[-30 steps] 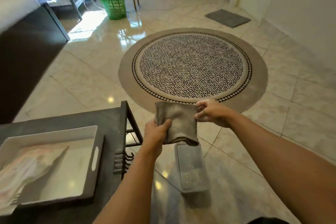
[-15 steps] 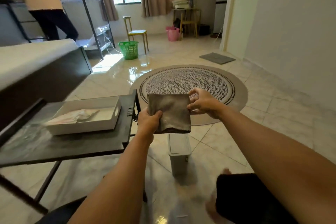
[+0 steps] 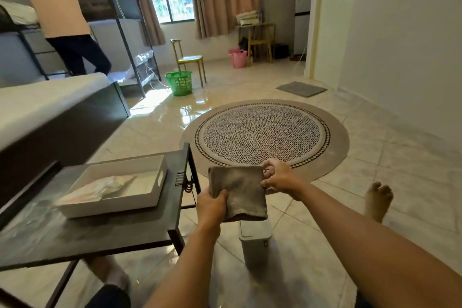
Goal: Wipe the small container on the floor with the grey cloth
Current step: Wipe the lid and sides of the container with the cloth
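Note:
A folded grey cloth (image 3: 238, 192) hangs in the air in front of me, held by both hands. My left hand (image 3: 211, 209) grips its lower left edge, and my right hand (image 3: 280, 179) pinches its upper right corner. Below the cloth, a small grey lidded container (image 3: 256, 242) stands upright on the tiled floor; the cloth covers the far part of its lid. Neither hand touches the container.
A dark low table (image 3: 100, 235) with a white tray (image 3: 155, 190) stands close on my left. My bare right foot (image 3: 376, 201) rests on the floor at right. A round patterned rug (image 3: 265, 135) lies ahead. Another person (image 3: 60, 12) stands by a bunk bed far left.
My view has tilted up from the floor to the room, and the container now shows from the side. Both hands kept the cloth stretched above it.

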